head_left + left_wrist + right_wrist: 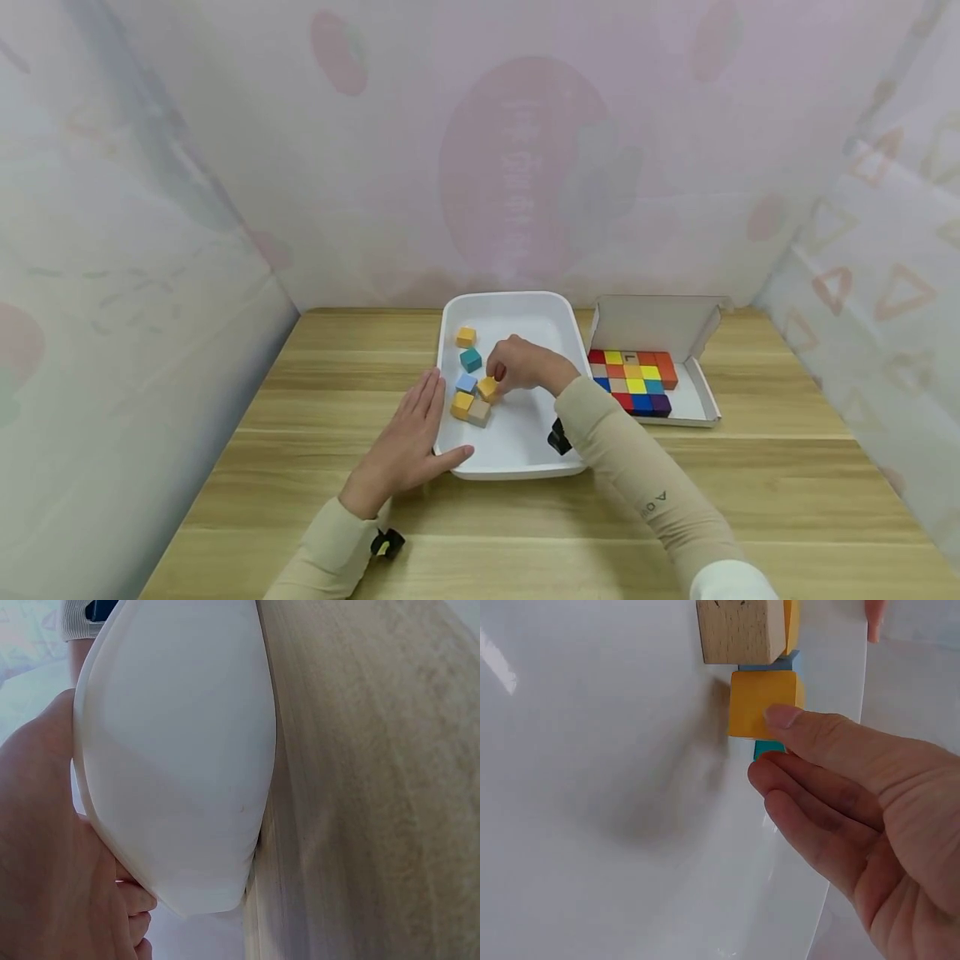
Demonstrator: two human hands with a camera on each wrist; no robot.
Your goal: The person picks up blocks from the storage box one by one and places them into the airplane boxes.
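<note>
A white tray [517,442] lies mid-table with several small cubes in its left half. My right hand [501,379] reaches into it and pinches a yellow cube [487,387]. The right wrist view shows the thumb [787,716] on that yellow cube [759,701] and the fingers curled just below. Touching it are a bare wood cube [739,630], a light blue cube [769,666] and a teal cube [767,749]. My left hand [416,425] lies flat on the table against the tray's left wall, thumb at its front corner. In the left wrist view the palm [45,847] meets the tray wall [180,750].
An open white cardboard box [701,400] stands right of the tray, packed with rows of coloured cubes [633,379]. An orange cube [466,337] and a teal cube [470,359] sit farther back in the tray. Pale curtain walls close the wooden table [787,483] on three sides.
</note>
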